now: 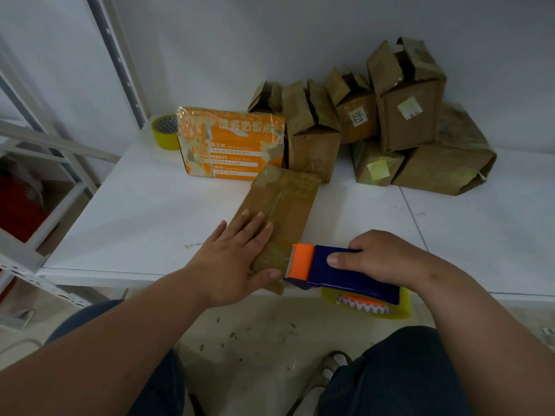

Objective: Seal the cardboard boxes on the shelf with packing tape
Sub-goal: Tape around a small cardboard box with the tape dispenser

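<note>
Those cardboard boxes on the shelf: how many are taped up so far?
In hand: the flat box, steadied by the left hand while the right hand holds the tape dispenser at its near end. Left: at least three back boxes gape open.

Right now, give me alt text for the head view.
Left hand presses flat on a brown box at the shelf edge; right hand grips a blue tape dispenser at its near end. Open-flapped boxes wait behind.

Box pile (390, 115) behind; bare shelf (135, 211) left.
</note>
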Demonstrator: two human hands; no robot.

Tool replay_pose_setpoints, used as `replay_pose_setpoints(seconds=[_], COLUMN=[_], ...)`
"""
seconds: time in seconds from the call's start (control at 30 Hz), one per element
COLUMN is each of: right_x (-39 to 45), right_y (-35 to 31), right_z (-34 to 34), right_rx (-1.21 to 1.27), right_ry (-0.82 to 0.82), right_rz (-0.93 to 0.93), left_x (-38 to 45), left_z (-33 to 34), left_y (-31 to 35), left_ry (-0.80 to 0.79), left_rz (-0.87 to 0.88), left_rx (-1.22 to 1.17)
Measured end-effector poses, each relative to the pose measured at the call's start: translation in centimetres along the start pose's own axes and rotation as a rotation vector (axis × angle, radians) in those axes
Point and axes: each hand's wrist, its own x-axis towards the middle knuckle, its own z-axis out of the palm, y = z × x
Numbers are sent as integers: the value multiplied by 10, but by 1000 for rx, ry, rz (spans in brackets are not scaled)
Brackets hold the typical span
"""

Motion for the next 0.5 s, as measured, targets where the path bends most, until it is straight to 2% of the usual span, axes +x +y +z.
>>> replay_pose_setpoints(seconds=[0.17, 0.33, 0.5], right_x=[-2, -13, -19], right_y=[5, 22, 29], right_z=[-4, -3, -10], right_rx=[11, 125, 125], right_ry=[-98, -103, -124], right_rz=[-9, -21, -17], left_x=[2, 2, 2], left_z=[-4, -5, -5], left_y=[-2, 0, -2], left_ry=[-41, -53, -62], left_rz=[-12, -25, -25], left_rx=[22, 29, 0])
